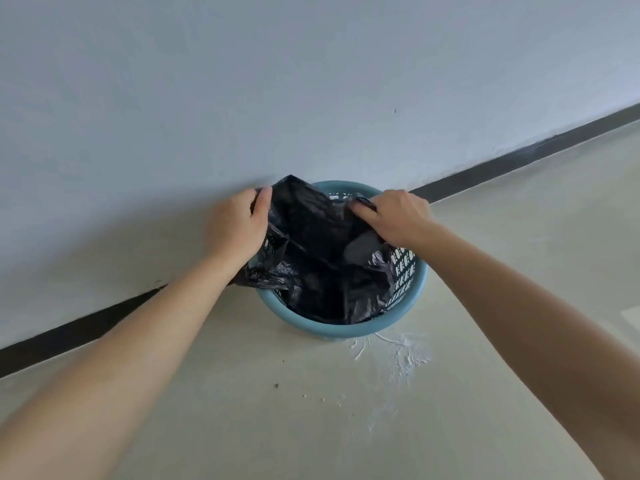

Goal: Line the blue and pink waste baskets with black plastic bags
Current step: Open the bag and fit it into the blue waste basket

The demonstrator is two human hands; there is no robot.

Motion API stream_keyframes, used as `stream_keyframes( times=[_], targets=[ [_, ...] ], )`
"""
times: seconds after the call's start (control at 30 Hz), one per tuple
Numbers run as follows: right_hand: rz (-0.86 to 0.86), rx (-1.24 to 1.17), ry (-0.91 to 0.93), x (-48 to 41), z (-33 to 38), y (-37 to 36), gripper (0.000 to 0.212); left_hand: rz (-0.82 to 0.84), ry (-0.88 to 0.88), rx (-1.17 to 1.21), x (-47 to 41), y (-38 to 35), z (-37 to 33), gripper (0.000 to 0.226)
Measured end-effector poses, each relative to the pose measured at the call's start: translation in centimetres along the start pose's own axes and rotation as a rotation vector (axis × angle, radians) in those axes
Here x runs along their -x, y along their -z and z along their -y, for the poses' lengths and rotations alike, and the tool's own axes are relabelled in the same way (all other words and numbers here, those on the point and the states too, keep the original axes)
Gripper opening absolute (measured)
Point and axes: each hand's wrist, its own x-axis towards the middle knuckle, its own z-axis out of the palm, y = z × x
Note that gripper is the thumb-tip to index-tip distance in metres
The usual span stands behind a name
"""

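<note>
A round blue plastic waste basket point(341, 329) with a perforated lattice wall stands on the pale floor point(214, 403), close to the light grey wall point(242, 81) and its dark skirting strip point(519, 157). A crinkled black plastic bag point(311, 244) sits in the mouth of the basket, most of it slumped inside and not spread over the rim; one fold spills over the rim at about 9 o'clock, and a peak of the bag rises at about 11 o'clock. The left hand point(239, 226) is clenched on the bag's edge at about 10 o'clock of the basket, thumb pressed against the plastic. The right hand point(394, 216) pinches another bit of the bag's edge at about 1 o'clock, knuckles up. The lattice wall shows bare at 12 and 3 o'clock. White powdery smears point(398, 355) mark the floor at about 5 o'clock of the basket, just beside its base.
</note>
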Motion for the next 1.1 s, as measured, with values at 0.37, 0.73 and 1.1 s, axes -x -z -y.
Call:
stream_keyframes(
  times=[0.37,0.73,1.1],
  targets=[
    [-0.318,0.201,-0.075,0.0,-4.2,1.3,0.041,0.067,0.193,0.161,-1.9,-2.8,2.5,0.036],
    [-0.362,0.304,0.271,-1.8,-0.4,-0.7,0.03,-0.056,-0.149,-0.1,-2.7,-2.5,3.3,0.048],
    [-0.2,0.282,0.124,-4.1,0.5,-2.3,0.03,-0.124,-0.037,-0.239,-2.7,-3.5,2.2,0.021]
  ],
)
